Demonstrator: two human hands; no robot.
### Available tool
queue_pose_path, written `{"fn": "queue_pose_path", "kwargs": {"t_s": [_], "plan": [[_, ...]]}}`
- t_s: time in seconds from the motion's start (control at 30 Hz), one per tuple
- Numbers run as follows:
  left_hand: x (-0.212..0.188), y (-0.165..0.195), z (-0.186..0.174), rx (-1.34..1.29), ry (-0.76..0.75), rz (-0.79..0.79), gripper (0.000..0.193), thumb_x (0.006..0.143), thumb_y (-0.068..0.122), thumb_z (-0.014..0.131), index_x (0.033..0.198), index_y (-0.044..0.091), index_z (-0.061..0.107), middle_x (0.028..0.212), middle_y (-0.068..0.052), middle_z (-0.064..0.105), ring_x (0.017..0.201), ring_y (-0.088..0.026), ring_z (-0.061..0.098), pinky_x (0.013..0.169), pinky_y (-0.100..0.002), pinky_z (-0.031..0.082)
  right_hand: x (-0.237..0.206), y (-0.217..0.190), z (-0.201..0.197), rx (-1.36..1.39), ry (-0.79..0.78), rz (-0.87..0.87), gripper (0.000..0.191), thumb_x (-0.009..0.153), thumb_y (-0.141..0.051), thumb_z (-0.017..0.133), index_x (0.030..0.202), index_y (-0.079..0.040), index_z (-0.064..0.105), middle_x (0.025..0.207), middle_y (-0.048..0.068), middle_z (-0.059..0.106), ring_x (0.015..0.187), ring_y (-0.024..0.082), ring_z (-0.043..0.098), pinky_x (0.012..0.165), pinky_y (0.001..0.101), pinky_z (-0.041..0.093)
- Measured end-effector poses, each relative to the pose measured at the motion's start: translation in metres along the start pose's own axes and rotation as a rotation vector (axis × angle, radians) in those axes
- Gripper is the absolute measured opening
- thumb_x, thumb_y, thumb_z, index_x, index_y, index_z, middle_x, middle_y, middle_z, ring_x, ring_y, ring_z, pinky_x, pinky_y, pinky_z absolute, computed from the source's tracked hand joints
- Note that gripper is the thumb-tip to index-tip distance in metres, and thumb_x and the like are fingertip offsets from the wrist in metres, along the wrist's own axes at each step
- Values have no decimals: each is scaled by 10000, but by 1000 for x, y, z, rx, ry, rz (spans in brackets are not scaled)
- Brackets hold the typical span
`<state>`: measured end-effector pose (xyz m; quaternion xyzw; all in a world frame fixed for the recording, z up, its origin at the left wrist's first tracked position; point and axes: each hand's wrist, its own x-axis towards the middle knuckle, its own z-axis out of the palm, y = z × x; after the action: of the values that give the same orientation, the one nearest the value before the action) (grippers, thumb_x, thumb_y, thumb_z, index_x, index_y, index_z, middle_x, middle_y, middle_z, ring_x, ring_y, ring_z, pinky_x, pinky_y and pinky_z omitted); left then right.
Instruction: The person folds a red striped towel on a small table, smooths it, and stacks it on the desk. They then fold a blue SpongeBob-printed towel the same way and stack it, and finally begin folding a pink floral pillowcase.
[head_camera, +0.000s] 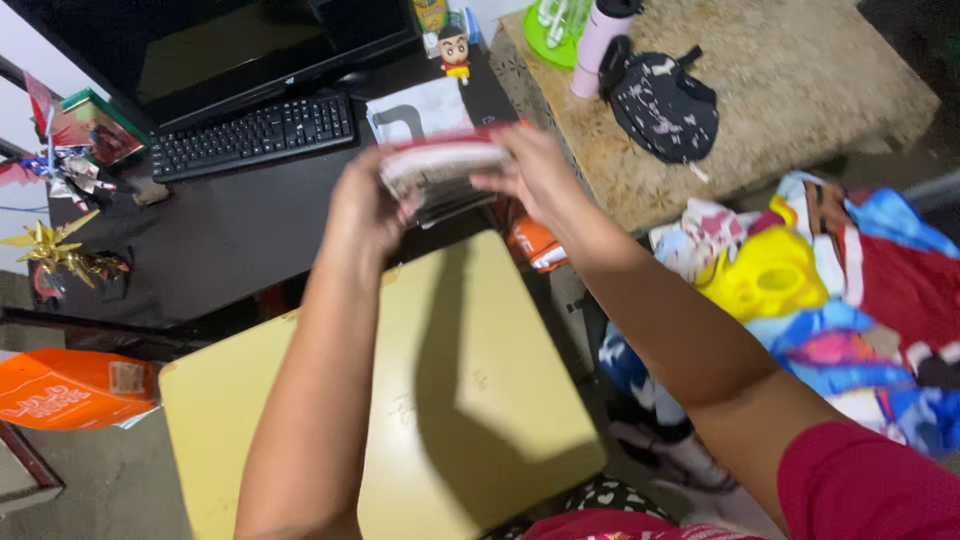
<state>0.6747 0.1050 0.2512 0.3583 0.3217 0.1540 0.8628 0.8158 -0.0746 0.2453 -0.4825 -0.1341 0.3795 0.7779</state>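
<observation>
Both my hands hold up a stack of flat cards or thin booklets (440, 168) with red and white edges, blurred by motion. My left hand (362, 205) grips the stack's left end. My right hand (535, 170) holds the right end from above. The stack hovers over the far edge of a pale yellow table top (480, 400), in front of a dark desk (230, 235).
On the dark desk are a black keyboard (255, 133), a monitor (230, 50), a small figurine (455, 52) and gold star toys (50, 250). A black pouch (660, 105) and pink bottle (597, 45) lie on a beige surface. Colourful fabric (840, 290) is at right, an orange bag (70, 388) at left.
</observation>
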Motion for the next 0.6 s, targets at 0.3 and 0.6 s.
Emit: {"fn": "queue_pose_path", "kwargs": {"t_s": [0.3,0.6], "plan": [[107,-16,-12,-58,154,228,250,919,207,537,1119,68,593,1097,-119,656,939,-219,658,665,-302,584,125,27,-11,-242,82,155,163,956,-192,602,912,-50,536,805,109,654,642,227,729,485,307,507],[145,-111,-59,24,461,226,310,914,80,636,1218,19,628,870,-36,674,688,-112,623,598,-266,535,128,117,-67,-356,156,72,86,910,-65,643,897,16,619,766,78,646,580,117,626,524,272,576]]}}
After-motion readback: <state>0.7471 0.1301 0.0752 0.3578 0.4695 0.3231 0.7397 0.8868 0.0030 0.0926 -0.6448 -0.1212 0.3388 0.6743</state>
